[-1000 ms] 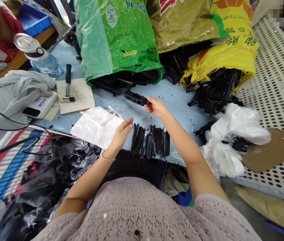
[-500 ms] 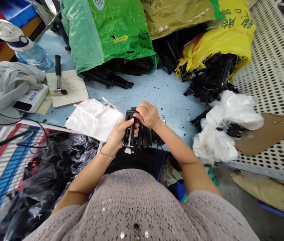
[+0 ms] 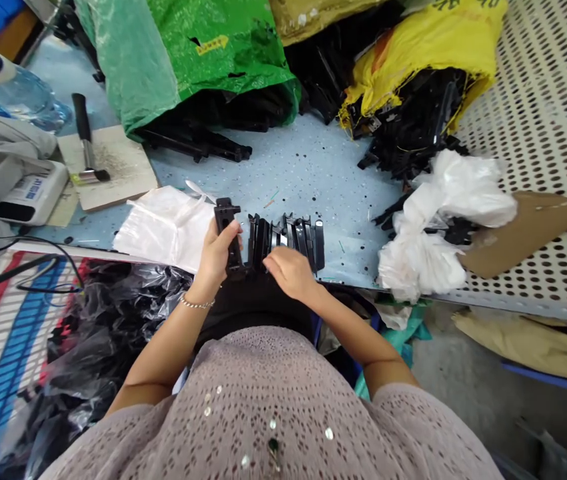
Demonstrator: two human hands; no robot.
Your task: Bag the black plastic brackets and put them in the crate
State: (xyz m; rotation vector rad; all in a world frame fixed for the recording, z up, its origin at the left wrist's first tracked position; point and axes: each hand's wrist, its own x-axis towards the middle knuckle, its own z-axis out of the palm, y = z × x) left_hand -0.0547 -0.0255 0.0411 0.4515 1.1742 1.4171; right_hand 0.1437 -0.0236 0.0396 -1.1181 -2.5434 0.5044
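Observation:
My left hand is wrapped round a long black plastic part, held upright with the thumb across its face. To the right of it, a row of slim black plastic parts stands side by side along the table's front edge. My right hand is at the near side of this row, its fingers drawn together in a pinch. Whatever lies between those fingertips, if anything, is hidden. A white plastic bag lies flat just left of my left hand.
A green sack and a yellow sack spill black parts at the back. A brush rests on a board at left. White bags and cardboard lie right, by a perforated panel.
My right hand has left the part in my left hand and moved down to the row's near side. My left hand has shifted left with its black part, uncovering the row.

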